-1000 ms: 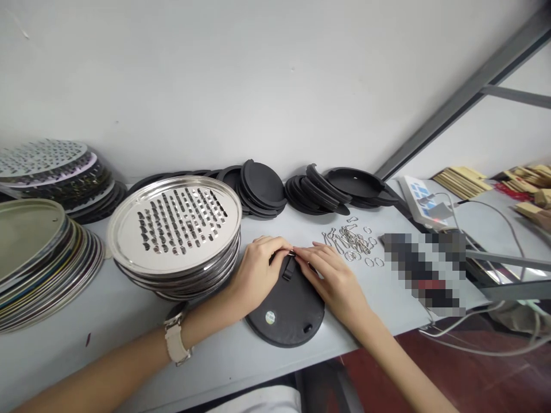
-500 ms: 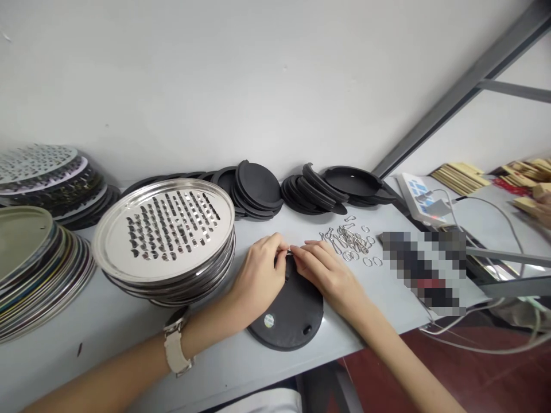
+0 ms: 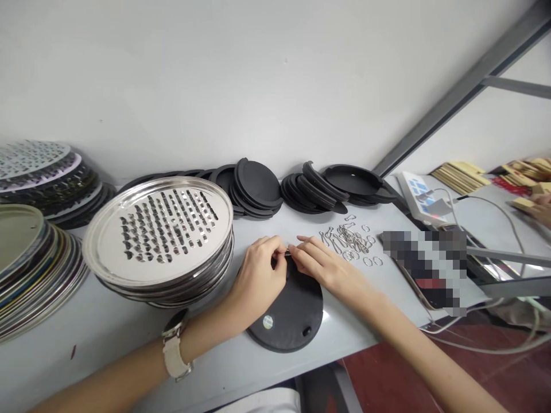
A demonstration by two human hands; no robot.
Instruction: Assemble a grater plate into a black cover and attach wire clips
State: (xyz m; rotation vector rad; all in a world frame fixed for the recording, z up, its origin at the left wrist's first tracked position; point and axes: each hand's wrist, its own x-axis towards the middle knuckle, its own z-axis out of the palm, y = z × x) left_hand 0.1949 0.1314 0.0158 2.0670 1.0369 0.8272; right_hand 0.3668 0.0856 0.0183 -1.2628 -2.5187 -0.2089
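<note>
A round black disc (image 3: 286, 315) lies on the grey table in front of me, with a small round sticker (image 3: 267, 322) and a dark slot near its lower edge. My left hand (image 3: 260, 278), wearing a watch (image 3: 175, 347) on the wrist, pinches thumb and finger together at the disc's far edge. Opposite it, my right hand (image 3: 322, 265) is also closed in a pinch, its fingertips meeting the left ones. Something tiny and shiny shows between them, too small to name. Just right of my right hand lies a loose pile of metal rings and clasps (image 3: 348, 241).
At left stands a stack of round metal plates (image 3: 163, 267) with slotted tops, beside more stacked discs (image 3: 38, 275). Black round covers (image 3: 258, 183) lean along the wall. A partly blurred phone (image 3: 424, 275), a power strip (image 3: 417, 195) and another person's hand (image 3: 542, 209) are at right.
Both hands stay at the disc's far edge. My right forearm has swung a little to the right, and one right finger has lifted slightly. The camera view has shifted a little.
</note>
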